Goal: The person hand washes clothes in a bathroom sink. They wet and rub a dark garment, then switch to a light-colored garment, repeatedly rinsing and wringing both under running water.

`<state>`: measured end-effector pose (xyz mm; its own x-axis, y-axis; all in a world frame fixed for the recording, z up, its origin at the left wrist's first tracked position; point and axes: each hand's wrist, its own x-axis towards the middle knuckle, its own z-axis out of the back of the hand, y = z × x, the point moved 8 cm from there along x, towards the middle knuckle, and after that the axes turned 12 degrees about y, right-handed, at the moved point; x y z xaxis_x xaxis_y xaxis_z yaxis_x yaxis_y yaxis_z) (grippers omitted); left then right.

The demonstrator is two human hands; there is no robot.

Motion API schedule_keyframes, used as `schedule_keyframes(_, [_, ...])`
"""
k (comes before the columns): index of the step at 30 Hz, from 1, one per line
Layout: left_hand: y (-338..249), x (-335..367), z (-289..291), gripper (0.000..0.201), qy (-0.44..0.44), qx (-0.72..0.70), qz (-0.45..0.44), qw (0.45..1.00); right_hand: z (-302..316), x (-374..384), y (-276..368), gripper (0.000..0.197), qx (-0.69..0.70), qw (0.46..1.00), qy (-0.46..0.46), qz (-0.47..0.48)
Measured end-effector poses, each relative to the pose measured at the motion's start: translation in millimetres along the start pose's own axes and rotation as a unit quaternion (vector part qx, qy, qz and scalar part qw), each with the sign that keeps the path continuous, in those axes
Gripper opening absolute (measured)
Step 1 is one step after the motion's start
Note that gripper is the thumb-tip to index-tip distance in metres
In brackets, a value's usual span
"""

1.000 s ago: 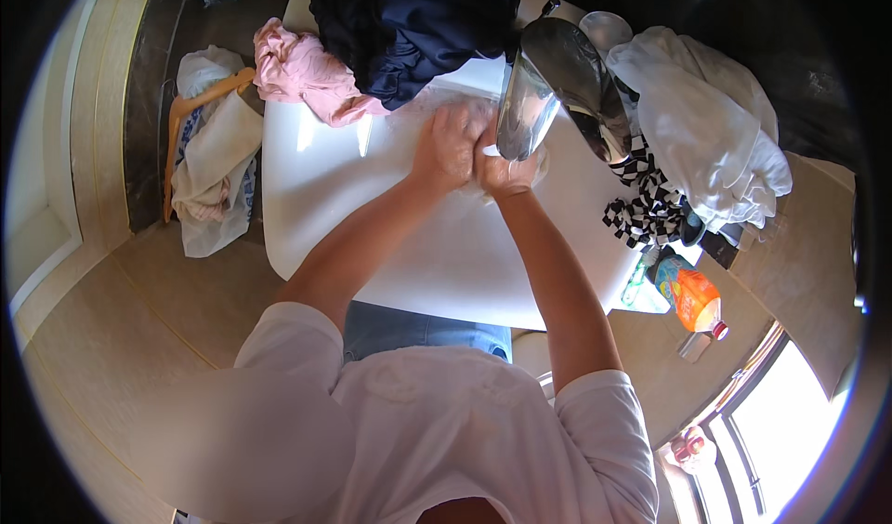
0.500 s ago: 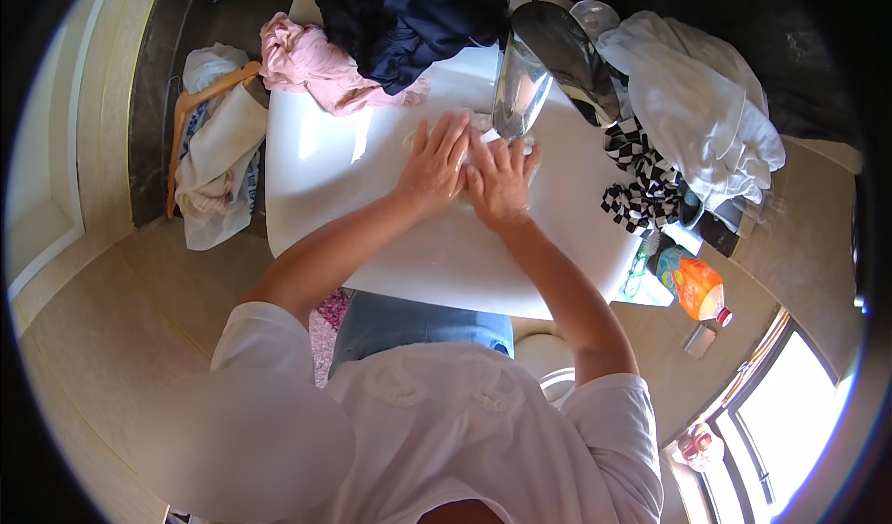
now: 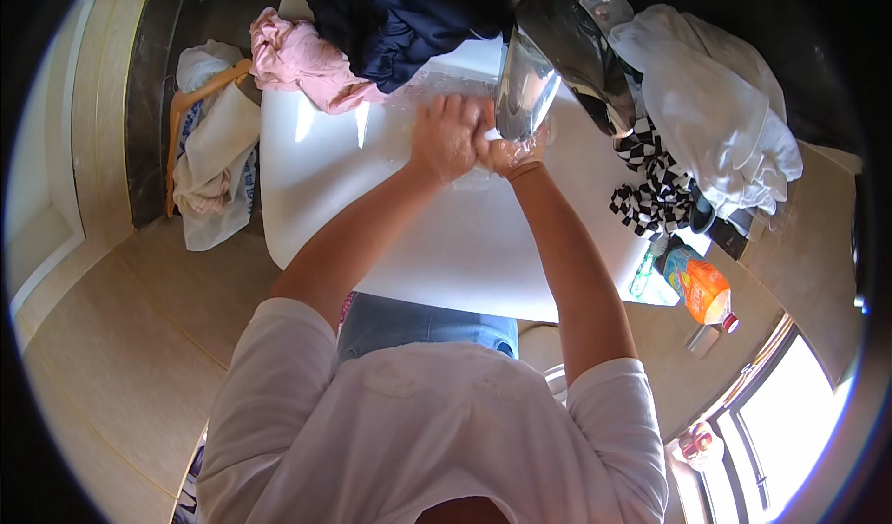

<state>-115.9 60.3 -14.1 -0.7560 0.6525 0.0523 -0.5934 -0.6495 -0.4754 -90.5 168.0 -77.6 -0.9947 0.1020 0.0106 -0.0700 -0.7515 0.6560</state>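
Note:
My left hand [image 3: 446,138] and my right hand [image 3: 513,155] meet low in a white washbasin [image 3: 372,217], wet and shiny. The left hand's fingers are pressed together and bent downward, with the knuckles uppermost. Right beside it, the right hand lies beneath the spout of a chrome tap [image 3: 525,92], which hides most of its fingers. Water glistens on and around both hands. Whatever is under the palms is covered by them, so its kind cannot be made out.
Dark blue clothing [image 3: 409,32] and a pink garment [image 3: 302,64] lie over the basin's far left edge. At right are a white cloth [image 3: 706,106], a black-and-white checked fabric [image 3: 655,185] and an orange bottle [image 3: 701,287]. Left stands a plastic bag [image 3: 218,189] by a wooden hanger [image 3: 177,115].
Both hands have drawn closer together, and the left hand's outstretched fingers have bent down. The right hand has slid further under the spout. More water shows on the basin behind the hands.

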Motion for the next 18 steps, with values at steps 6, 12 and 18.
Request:
schedule_keyframes(6, [4,-7,17,0.035,0.025,-0.034,-0.025,0.999,30,-12,-5,0.029,0.32,0.935,0.124,-0.09])
schedule_keyframes(12, [-14,-32,-10,0.052,0.128,0.069,-0.026,0.989,52,-36,55,0.031,-0.208,0.977,0.033,0.02])
schedule_keyframes(18, [-13,-37,-27,0.058,0.117,0.133,-0.009,0.984,22,-35,50,0.044,-0.194,0.979,0.043,0.042])
